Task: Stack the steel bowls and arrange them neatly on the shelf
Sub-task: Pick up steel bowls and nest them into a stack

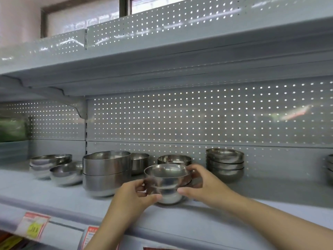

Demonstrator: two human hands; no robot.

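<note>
Both hands are wrapped around a small stack of two steel bowls (167, 183) near the front of the shelf (234, 213); left hand (133, 195) curls on its left side, right hand (201, 184) cups the right; taller bowl stack (225, 164) sits behind-right, big bowls (106, 171) just left.

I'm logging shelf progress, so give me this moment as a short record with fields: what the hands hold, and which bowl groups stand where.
held: small two-bowl stack, on the shelf
left hand: grips the stack's left side
right hand: grips its right side
behind: single bowl
right: stack of shallow bowls
left: two large straight-sided bowls, stacked
far left: round bowl before a low stack
</note>
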